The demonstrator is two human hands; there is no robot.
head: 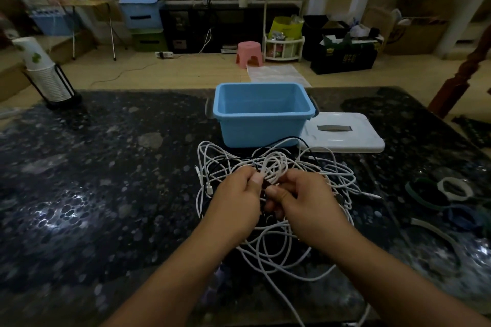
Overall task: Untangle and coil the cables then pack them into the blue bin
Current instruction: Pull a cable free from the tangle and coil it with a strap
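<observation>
Head view: tangled heap of white and black cables (268, 241) lies on the dark speckled stone tabletop (106, 180), just in front of the open light-blue plastic bin (261, 127). Left hand (233, 202) and right hand (305, 202) meet above the heap, fingers (256, 180) of both closed on a raised bunch of cables. White rectangular lid (342, 133) rests beside the bin's right side.

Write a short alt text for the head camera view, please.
Two hands, left hand and right hand, pinch a tangled heap of white cables on a dark table. Behind stands an empty blue bin, its white lid lying beside it.
</observation>
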